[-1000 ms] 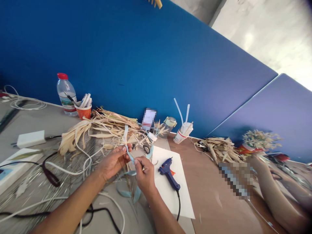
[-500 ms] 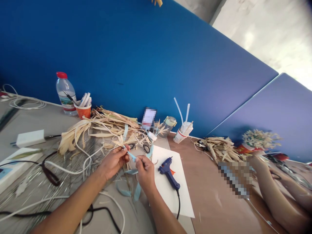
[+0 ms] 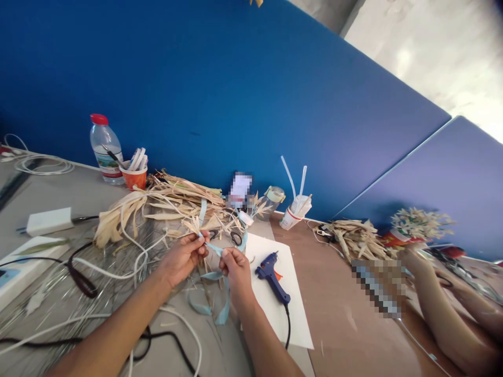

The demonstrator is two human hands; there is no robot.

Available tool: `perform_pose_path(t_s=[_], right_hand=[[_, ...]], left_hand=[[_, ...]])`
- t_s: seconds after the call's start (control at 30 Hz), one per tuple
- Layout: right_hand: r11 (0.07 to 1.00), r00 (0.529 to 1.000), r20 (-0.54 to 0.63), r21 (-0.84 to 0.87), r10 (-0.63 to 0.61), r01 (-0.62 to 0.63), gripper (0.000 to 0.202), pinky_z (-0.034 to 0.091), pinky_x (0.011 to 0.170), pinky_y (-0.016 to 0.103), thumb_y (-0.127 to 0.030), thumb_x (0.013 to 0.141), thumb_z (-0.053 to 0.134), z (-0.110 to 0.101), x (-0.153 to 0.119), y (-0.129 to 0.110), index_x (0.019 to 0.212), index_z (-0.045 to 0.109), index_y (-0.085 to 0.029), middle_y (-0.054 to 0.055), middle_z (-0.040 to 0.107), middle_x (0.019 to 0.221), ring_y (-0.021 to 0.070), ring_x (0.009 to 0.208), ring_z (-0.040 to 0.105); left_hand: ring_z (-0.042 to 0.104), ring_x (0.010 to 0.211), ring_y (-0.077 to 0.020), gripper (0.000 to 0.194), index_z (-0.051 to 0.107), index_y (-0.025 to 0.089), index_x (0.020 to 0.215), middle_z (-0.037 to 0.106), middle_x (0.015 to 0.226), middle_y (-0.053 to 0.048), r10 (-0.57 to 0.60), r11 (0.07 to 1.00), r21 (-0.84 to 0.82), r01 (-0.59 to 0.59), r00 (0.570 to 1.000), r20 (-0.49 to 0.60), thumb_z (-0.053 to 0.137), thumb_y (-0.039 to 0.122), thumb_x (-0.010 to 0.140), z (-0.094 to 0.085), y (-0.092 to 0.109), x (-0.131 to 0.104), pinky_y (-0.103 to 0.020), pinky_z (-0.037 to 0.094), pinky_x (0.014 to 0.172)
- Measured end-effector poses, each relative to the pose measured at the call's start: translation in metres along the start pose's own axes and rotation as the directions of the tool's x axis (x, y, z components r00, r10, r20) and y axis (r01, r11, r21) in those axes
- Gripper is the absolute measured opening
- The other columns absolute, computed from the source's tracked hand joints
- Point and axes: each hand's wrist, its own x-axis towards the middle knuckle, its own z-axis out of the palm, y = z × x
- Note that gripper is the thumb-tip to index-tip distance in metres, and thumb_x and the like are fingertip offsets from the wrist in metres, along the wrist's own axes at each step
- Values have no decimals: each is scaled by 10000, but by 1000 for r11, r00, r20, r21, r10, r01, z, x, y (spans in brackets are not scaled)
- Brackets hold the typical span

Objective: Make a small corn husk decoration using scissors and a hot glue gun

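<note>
My left hand (image 3: 187,255) pinches the stem of a small corn-husk flower (image 3: 192,225), whose pale petals stick up above the fingertips. Light blue ribbon (image 3: 214,248) stretches from that stem to my right hand (image 3: 237,266), whose thumb and fingers are closed on it. More of the ribbon dangles in loops below both hands. Black-handled scissors (image 3: 236,238) lie just beyond my hands, partly covered by husk scraps. On a white sheet of paper (image 3: 301,314) right of my right hand rests a dark blue glue gun (image 3: 273,278).
Dried husks (image 3: 184,191) are heaped at the back, near a bottle (image 3: 106,152) and an orange paper cup (image 3: 134,177). Thin wires and white and black cables spread across the left. A white cup (image 3: 291,219) holds glue sticks. Another person's arms (image 3: 436,309) are at right.
My right hand has drawn slightly right and up, so the ribbon between my hands is a little longer. My left hand stays nearly in place on the flower stem.
</note>
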Motion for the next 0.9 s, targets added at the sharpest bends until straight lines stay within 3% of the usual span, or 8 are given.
perform_pose_path(t_s=[0.13,0.4,0.6,0.8,0.9], right_hand=[[999,999,16,40,28,-29,255,251,445,218,-382,757,556,1,0,1,621,501,-174,-52,455,491,71,426,321],[987,996,55,-141,-71,78,244,266,462,222,-343,790,519,2,0,10,619,530,-169,-55,417,496,84,464,330],[973,997,71,-224,-38,53,204,276,479,222,-314,768,521,3,0,7,631,559,-168,-64,411,492,90,471,339],[993,997,75,-122,14,-5,208,263,473,228,-329,746,551,0,2,8,605,553,-177,-64,422,474,90,449,331],[999,998,63,-47,6,-3,215,303,503,238,-331,748,559,-3,3,3,600,568,-175,-51,449,485,100,471,374]], left_hand=[[513,482,-44,112,667,80,776,609,690,-23,33,999,-3,-33,999,3,624,-5,718,-2,-1,2,-175,507,517],[575,542,-62,173,656,94,756,639,698,-43,73,994,-84,-76,997,-40,559,-49,747,1,-1,2,-145,525,545],[636,693,-113,168,652,104,758,630,713,-43,98,989,-107,-100,995,-24,579,-46,732,3,-3,1,-140,533,565],[574,549,-63,114,667,100,780,620,690,-20,52,998,46,-53,998,29,674,36,686,-2,-1,3,-137,505,536],[550,520,-52,160,673,105,784,618,694,-5,76,984,161,-73,997,-12,736,108,637,-5,-2,5,-144,486,527]])
